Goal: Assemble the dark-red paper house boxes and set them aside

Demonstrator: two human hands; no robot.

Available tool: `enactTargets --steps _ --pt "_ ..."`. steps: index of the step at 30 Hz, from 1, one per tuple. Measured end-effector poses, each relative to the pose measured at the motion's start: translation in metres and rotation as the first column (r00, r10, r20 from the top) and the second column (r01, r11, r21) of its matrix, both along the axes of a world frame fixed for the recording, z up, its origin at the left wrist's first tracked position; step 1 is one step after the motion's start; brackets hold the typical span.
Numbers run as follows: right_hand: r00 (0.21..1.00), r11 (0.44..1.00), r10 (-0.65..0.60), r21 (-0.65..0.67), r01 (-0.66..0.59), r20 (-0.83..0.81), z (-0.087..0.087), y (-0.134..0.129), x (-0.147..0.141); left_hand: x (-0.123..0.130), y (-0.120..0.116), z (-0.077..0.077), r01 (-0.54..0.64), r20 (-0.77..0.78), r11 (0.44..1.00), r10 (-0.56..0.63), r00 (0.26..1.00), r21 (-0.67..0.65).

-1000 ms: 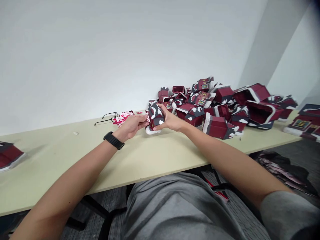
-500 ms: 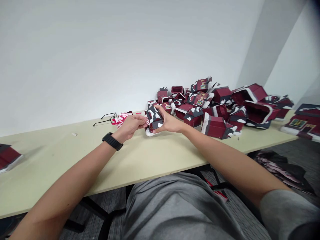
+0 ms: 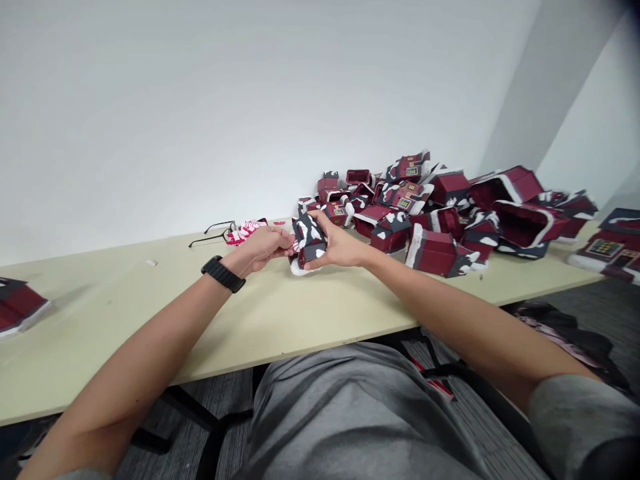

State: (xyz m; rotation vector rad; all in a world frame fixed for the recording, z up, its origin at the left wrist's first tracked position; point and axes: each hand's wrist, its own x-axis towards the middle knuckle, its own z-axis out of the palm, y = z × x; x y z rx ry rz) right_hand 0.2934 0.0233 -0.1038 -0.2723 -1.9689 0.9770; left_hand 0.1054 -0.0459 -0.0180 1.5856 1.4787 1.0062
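My right hand (image 3: 343, 243) grips a small dark red model house (image 3: 309, 235) with a dark roof and white snow patches, held just over the table. At the house's left side, my left hand (image 3: 273, 245) pinches a small red-and-white striped piece (image 3: 295, 247) against the wall. Its exact shape is mostly hidden by my fingers. Behind my left hand lies a pile of similar red-and-white striped pieces (image 3: 245, 232). A black watch band (image 3: 223, 274) is on my left wrist.
A heap of dark red model houses (image 3: 405, 195) covers the table's right side. Another house (image 3: 20, 305) stands at the far left. Black-framed glasses (image 3: 215, 235) and a small white scrap (image 3: 151, 263) lie on the pale table (image 3: 125, 313). A wall rises behind.
My hands keep nearly the same hold on the house and the striped piece. The view has shifted slightly; my left wrist has turned a little.
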Motion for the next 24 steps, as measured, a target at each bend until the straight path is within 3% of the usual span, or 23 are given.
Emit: enactTargets --steps 2,4,6,9,11,13,17,19,24 --pt "1.000 0.997 0.004 -0.074 -0.004 0.002 0.000 0.001 0.002 -0.002 0.000 0.004 0.010 -0.076 1.000 -0.010 0.997 0.001" --pt "1.000 0.983 -0.001 -0.182 0.005 0.021 -0.001 0.003 0.003 -0.004 -0.002 0.011 -0.017 -0.253 0.999 0.029 0.967 0.050" --pt "0.999 0.971 0.009 -0.238 0.003 0.053 -0.001 0.005 0.004 -0.003 -0.005 0.017 -0.045 -0.436 0.970 0.149 0.887 0.239" --pt "0.995 0.984 0.074 -0.166 -0.061 0.069 -0.003 0.004 0.000 0.002 -0.012 0.018 0.048 -0.504 0.863 0.247 0.827 0.502" --pt "0.990 0.986 0.129 -0.116 -0.122 0.059 -0.004 0.003 -0.005 0.008 -0.016 0.013 0.149 -0.557 0.876 0.152 0.817 0.458" --pt "0.985 0.983 0.157 -0.111 -0.149 0.069 -0.007 0.000 -0.011 0.012 -0.020 0.006 0.212 -0.646 0.910 0.074 0.760 0.355" --pt "0.950 0.939 0.286 -0.233 -0.252 0.124 -0.010 -0.003 -0.015 0.002 -0.032 0.000 0.258 -0.762 0.915 0.078 0.643 0.311" --pt "0.942 0.919 0.314 -0.286 -0.271 0.117 -0.009 -0.004 -0.014 -0.014 -0.044 0.002 0.233 -0.781 0.929 0.087 0.618 0.288" --pt "0.986 0.966 0.130 -0.236 -0.103 0.106 -0.008 -0.001 -0.012 -0.090 -0.085 0.023 0.060 -0.791 0.969 0.159 0.590 0.239"
